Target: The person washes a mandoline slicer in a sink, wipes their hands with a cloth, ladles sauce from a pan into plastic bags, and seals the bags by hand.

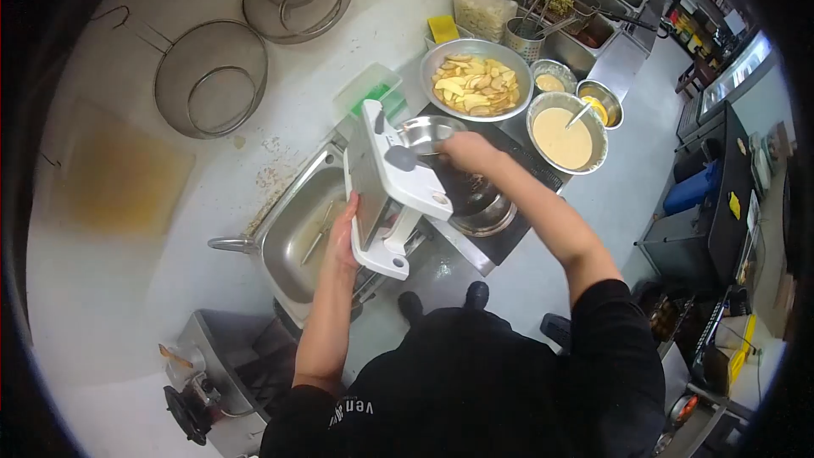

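Observation:
My left hand (342, 236) grips the lower left side of a white plastic appliance with a flat metal plate (366, 180), which looks like a kitchen scale. The appliance is tilted on its side above the sink's edge, its white underside turned right. My right hand (471, 153) is curled closed beside a shiny metal bowl (426, 129), just right of the appliance; its fingertips are hidden, and I cannot tell what it holds. Below that hand a metal pan or bowl (487, 214) with a dark inside stands on a black surface, partly covered by my forearm.
On my left lies a steel sink (292, 233) with a faucet (233, 243). Beyond stand a bowl of potato slices (476, 85), a bowl of pale batter (563, 137), small bowls (599, 102) and a fryer (585, 42). Strainers (210, 76) hang on the wall.

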`<state>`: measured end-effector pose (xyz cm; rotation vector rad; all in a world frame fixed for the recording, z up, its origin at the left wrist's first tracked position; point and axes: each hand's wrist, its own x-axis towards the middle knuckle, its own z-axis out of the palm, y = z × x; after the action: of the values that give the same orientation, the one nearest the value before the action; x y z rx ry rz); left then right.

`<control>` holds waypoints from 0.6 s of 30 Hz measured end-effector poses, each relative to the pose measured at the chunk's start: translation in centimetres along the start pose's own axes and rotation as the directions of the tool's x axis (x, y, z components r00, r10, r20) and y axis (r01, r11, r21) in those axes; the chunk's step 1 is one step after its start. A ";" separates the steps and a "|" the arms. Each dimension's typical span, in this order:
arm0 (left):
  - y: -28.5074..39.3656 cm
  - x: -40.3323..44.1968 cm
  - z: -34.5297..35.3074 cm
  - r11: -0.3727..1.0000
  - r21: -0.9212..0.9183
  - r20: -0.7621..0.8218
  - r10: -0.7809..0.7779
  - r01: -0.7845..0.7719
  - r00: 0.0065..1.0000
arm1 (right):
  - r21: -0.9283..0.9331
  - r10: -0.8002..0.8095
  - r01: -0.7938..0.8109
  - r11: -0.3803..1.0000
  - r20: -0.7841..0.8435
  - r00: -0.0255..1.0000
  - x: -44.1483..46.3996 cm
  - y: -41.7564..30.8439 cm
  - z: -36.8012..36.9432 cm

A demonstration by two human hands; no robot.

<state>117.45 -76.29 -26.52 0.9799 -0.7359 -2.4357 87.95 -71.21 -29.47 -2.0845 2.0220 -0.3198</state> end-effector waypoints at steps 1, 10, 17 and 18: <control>-0.2 -0.3 1.7 0.996 0.082 -0.012 0.021 -0.020 1.000 | 0.030 0.012 -0.013 0.999 0.015 1.000 -1.8 0.8 -1.5; -5.3 5.3 4.2 0.990 0.029 0.088 -0.143 0.141 0.986 | -0.055 0.078 -0.082 0.995 -0.068 0.995 -16.0 5.6 -7.5; -7.0 8.6 6.9 0.981 0.060 0.003 -0.185 0.184 0.983 | -0.114 0.126 -0.150 0.982 -0.195 0.973 -23.2 4.9 -9.1; -7.0 8.5 7.9 0.976 0.094 -0.051 -0.190 0.194 0.980 | -0.105 0.148 -0.174 0.979 -0.215 0.965 -23.9 4.8 -9.2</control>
<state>104.82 -73.02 -30.26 1.1865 -0.7864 -2.5544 79.84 -47.53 -22.27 -2.0112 2.3724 -0.4062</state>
